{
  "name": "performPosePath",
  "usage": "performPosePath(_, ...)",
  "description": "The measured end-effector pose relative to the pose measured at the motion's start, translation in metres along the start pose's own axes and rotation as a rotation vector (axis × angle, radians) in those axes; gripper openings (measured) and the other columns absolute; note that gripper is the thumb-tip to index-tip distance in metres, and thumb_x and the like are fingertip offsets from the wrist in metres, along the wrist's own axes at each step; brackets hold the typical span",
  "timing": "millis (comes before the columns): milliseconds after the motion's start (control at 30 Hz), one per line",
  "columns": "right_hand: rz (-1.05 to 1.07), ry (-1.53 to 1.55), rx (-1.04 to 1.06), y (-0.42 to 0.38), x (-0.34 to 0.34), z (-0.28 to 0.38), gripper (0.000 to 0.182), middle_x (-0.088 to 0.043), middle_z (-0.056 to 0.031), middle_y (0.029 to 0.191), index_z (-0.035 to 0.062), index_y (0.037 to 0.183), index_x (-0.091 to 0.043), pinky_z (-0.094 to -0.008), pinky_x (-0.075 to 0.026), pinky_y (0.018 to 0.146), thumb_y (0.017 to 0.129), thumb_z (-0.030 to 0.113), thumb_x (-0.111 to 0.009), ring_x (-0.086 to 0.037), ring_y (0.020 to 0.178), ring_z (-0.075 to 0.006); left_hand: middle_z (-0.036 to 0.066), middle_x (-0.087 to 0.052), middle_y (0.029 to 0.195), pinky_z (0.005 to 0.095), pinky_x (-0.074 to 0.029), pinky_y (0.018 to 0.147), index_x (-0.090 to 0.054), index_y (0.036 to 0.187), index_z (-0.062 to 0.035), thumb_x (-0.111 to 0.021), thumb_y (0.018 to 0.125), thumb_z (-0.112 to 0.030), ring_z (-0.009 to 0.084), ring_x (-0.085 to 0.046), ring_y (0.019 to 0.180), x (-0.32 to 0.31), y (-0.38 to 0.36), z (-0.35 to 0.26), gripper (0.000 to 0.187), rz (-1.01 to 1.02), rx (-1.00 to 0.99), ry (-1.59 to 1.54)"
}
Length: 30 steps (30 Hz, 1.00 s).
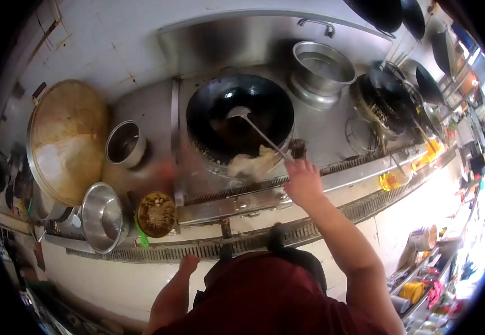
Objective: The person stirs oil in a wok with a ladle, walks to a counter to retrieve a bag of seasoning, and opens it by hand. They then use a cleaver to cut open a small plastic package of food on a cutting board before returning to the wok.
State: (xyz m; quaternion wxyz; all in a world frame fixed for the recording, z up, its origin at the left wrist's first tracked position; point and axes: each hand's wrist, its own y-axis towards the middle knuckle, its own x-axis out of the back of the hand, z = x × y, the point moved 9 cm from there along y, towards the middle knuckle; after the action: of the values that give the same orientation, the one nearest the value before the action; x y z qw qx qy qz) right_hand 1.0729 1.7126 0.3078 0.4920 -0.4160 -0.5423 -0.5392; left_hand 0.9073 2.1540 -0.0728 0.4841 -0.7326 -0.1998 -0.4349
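My right hand [302,180] is closed around the handle end of a long metal wok spatula [264,137]. Its pale head rests inside a large black wok [203,114] on the stove, against dark contents that I cannot make out. A crumpled beige cloth [251,163] lies over the wok's near rim, just left of my right hand. Low beside my body is my left hand [189,263], in front of the counter edge and apart from any object; its fingers are mostly hidden.
Left of the wok stand a small pot [125,144], a metal bowl [102,218], a bowl of brown crumbly food [157,214] and a large round lid [69,139]. To the right are a water-filled basin [324,67], a second wok [384,92] and a yellow oil bottle [393,180].
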Motion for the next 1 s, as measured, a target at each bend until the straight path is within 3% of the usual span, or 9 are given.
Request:
performPosePath(100,0.511,0.036,-0.075,0.016,-0.053,-0.034,0.064,-0.057,-0.0214,0.116,0.0074,0.138,-0.040,-0.0493,-0.050,0.079,0.078,0.017,-0.062,-0.061,0.097,-0.0426,0.012,-0.066,0.087,0.0451,-0.052,0.076,-0.068,0.087,-0.0143,-0.052,0.081,-0.014,0.0314,-0.064,0.089,-0.026,-0.032,-0.003,0.017,-0.009,0.318,-0.280)
performPosePath(133,0.483,0.028,-0.029,0.024,-0.076,-0.048,0.076,-0.060,-0.0232,0.109,0.0108,0.146,-0.026,-0.0478,-0.053,0.071,0.078,0.016,-0.061,-0.064,0.092,-0.0408,0.012,-0.066,0.087,0.0451,-0.052,0.076,-0.068,0.087,-0.0143,-0.052,0.081,-0.014,0.0314,-0.064,0.089,-0.027,-0.036,-0.015,0.017,-0.008,0.330,-0.286)
performPosePath(267,0.251,0.502,0.133,0.052,-0.093,-0.072,0.077,-0.063,-0.0208,0.094,0.0135,0.147,-0.022,-0.0428,-0.053,0.058,0.079,0.010,-0.059,-0.067,0.074,-0.0325,0.012,-0.066,0.089,0.0453,-0.050,0.080,-0.068,0.089,-0.0133,-0.049,0.087,-0.019,0.0320,-0.062,0.093,-0.030,-0.048,-0.090,0.019,-0.054,0.183,-0.217)
performPosePath(333,0.658,1.155,-0.466,0.046,-0.087,-0.076,0.077,-0.059,-0.0150,0.077,0.0156,0.149,-0.018,-0.0387,-0.047,0.045,0.081,0.004,-0.053,-0.059,0.056,-0.0244,0.013,-0.066,0.094,0.0446,-0.050,0.083,-0.067,0.091,-0.0121,-0.047,0.090,-0.023,0.0321,-0.061,0.098,-0.024,-0.037,-0.116,0.022,-0.023,0.172,-0.248)
performPosePath(433,0.615,1.515,-0.645,0.024,-0.071,-0.057,0.070,-0.050,-0.0070,0.068,0.0127,0.144,-0.029,-0.0317,-0.039,0.039,0.079,-0.002,-0.049,-0.046,0.047,-0.0175,0.015,-0.063,0.112,0.0420,-0.049,0.088,-0.066,0.104,-0.0131,-0.049,0.091,-0.033,0.0315,-0.058,0.106,-0.035,-0.024,-0.132,0.030,0.039,0.136,-0.286)
performPosePath(567,0.836,1.883,-0.827,0.016,-0.072,-0.040,0.076,-0.051,-0.0062,0.069,0.0184,0.149,-0.018,-0.0357,-0.038,0.039,0.083,-0.001,-0.051,-0.046,0.046,-0.0187,0.015,-0.062,0.114,0.0416,-0.045,0.094,-0.066,0.106,-0.0102,-0.049,0.092,-0.037,0.0317,-0.057,0.109,-0.037,0.000,-0.107,0.034,0.013,0.212,-0.390)
performPosePath(800,0.615,1.898,-0.883,0.029,-0.076,-0.019,0.083,-0.053,-0.0071,0.069,0.0248,0.151,-0.011,-0.0347,-0.039,0.040,0.083,0.000,-0.052,-0.048,0.046,-0.0188,0.015,-0.064,0.101,0.0435,-0.048,0.086,-0.066,0.091,-0.0068,-0.053,0.091,-0.033,0.0332,-0.059,0.098,0.023,0.027,-0.063,0.029,-0.255,0.392,-0.582)
performPosePath(933,0.678,1.931,-0.899,0.004,-0.074,-0.026,0.083,-0.053,-0.0076,0.067,0.0223,0.150,-0.016,-0.0330,-0.040,0.038,0.080,-0.002,-0.053,-0.049,0.045,-0.0192,0.015,-0.064,0.100,0.0438,-0.048,0.085,-0.066,0.093,-0.0070,-0.053,0.091,-0.034,0.0341,-0.060,0.097,0.037,0.032,-0.079,0.030,-0.102,0.320,-0.453)
performPosePath(1000,0.704,1.576,-0.853,0.028,-0.073,-0.035,0.078,-0.055,-0.0080,0.072,0.0173,0.150,-0.022,-0.0304,-0.041,0.037,0.081,-0.002,-0.053,-0.046,0.043,-0.0161,0.016,-0.064,0.103,0.0435,-0.048,0.086,-0.066,0.098,-0.0060,-0.054,0.090,-0.037,0.0343,-0.059,0.100,0.006,0.028,-0.080,0.035,-0.007,0.292,-0.462)
